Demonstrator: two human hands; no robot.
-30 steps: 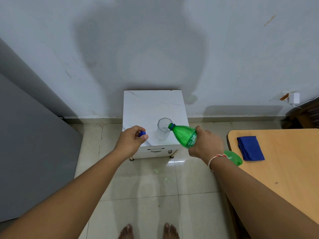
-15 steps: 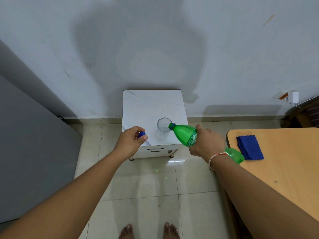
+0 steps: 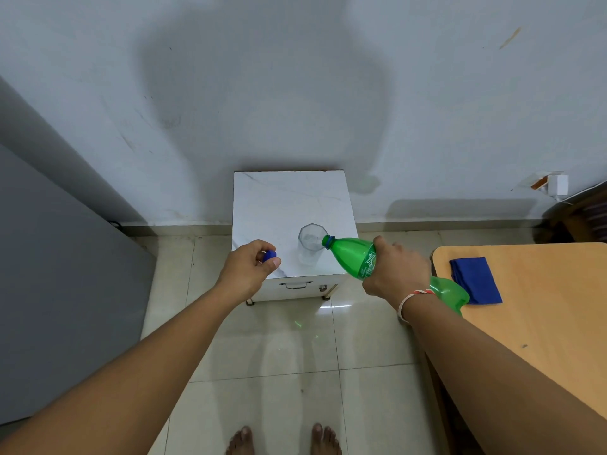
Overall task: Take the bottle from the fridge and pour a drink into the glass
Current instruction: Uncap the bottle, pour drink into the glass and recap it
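Observation:
A clear glass [image 3: 310, 244] stands upright on the white marble-topped cabinet [image 3: 282, 205], near its front right. My right hand [image 3: 397, 270] grips a green plastic bottle [image 3: 353, 256] around its middle. The bottle is tilted almost level, its open mouth at the glass's right rim. A little liquid shows inside the glass. My left hand [image 3: 248, 269] pinches the blue bottle cap [image 3: 270, 256] to the left of the glass, above the cabinet's front left edge.
A grey fridge side [image 3: 59, 274] fills the left. A wooden table [image 3: 542, 310] with a folded blue cloth [image 3: 475, 280] stands at the right. Tiled floor [image 3: 279, 372] and my bare feet lie below. A white wall is behind the cabinet.
The bottle has tipped flatter, its base rising and its mouth staying at the glass rim. My left hand with the cap has stayed in place.

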